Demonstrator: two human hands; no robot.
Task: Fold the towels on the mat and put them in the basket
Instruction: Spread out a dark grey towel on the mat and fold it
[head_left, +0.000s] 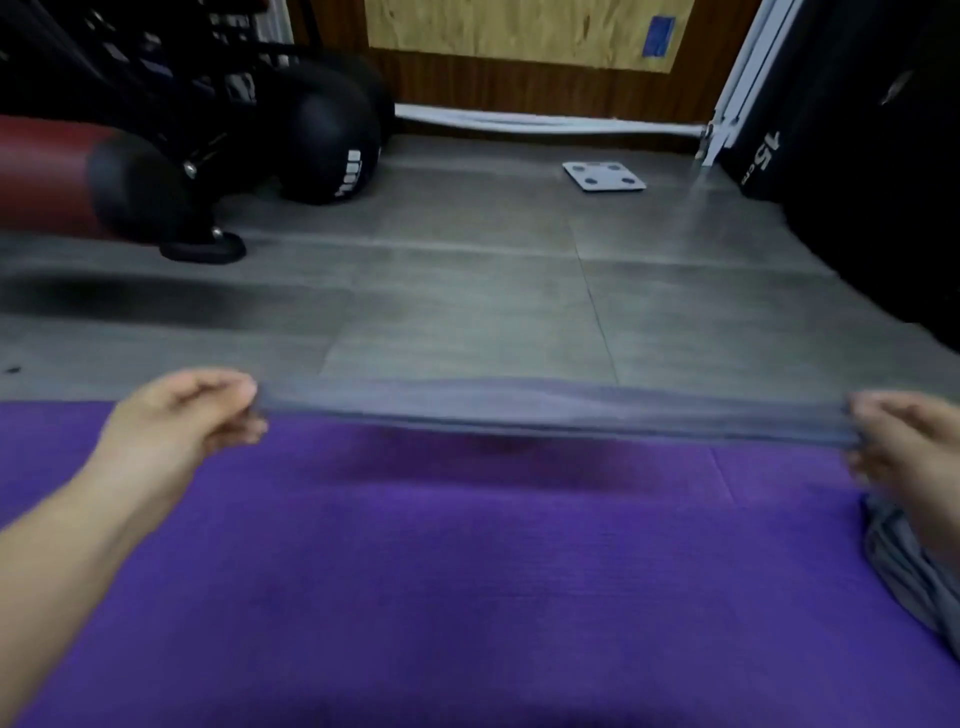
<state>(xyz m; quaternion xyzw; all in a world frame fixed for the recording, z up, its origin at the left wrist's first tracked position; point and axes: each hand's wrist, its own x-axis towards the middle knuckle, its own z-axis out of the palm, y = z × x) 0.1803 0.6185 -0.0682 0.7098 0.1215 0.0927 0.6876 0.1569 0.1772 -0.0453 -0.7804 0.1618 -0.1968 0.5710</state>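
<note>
Right now both of your hands are closed on the grey towel (561, 410). Your left hand (182, 415) pinches one end and your right hand (906, 452) pinches the other. The cloth is stretched taut in the air between them, above the far edge of the purple mat (415, 597) and clear of it, with its shadow on the mat below. Risks first. Each grip looks like a pinch at the very end of the cloth, so a harder pull or a quick flick could slip one end free; that half would drop and skew the fold. The stretched edge seems to show several layers stacked close. Lower it with uneven tension and those layers may slide apart, leaving the edges misaligned. More grey cloth (914, 577) trails down below your right hand toward the mat's right edge. You cannot tell from this view whether it is the tail of this towel or a separate one. Either way it could get trapped under the fold or dragged off onto the floor (467, 291). The view is motion-blurred, so finger detail is uncertain. The basket is not in view; find it before you carry anything. Orientation: the towel's long axis runs left to right, roughly parallel to the mat's far edge, each end pointing into a hand. The right end sits slightly lower in the view. The broad face lies close to level, seen nearly edge-on.
</note>
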